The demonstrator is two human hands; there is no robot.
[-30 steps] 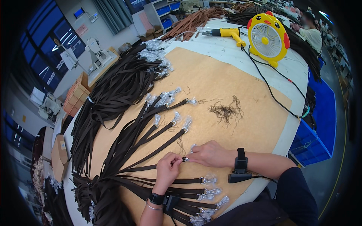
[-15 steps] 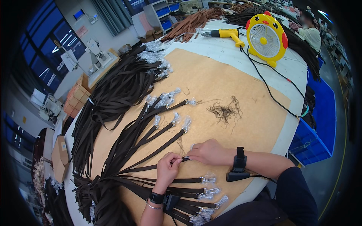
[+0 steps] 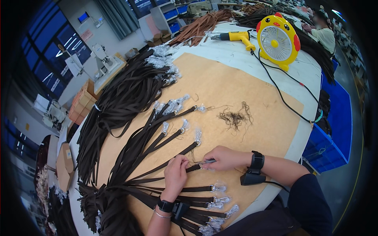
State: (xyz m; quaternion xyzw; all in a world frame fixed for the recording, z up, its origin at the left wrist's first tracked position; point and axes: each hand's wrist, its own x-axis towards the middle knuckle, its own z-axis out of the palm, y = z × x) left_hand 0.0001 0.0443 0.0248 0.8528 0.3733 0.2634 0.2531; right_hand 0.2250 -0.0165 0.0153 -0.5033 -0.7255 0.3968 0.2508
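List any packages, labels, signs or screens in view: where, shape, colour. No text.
Screen: far wall, upper left; small blue rectangle.
Wall sign: below the screen; pale pink sheet.
Cardboard boxes: left of the table; stacked, orange-brown.
Plastic wrappers: on the strap ends mid-table; small, clear.

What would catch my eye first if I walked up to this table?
Probably the bright yellow chick-shaped fan at the far right, then the fanned-out dark brown straps heaped on the left. Near the front edge, the left hand pinches one strap's end while the right hand holds a small tool to it.
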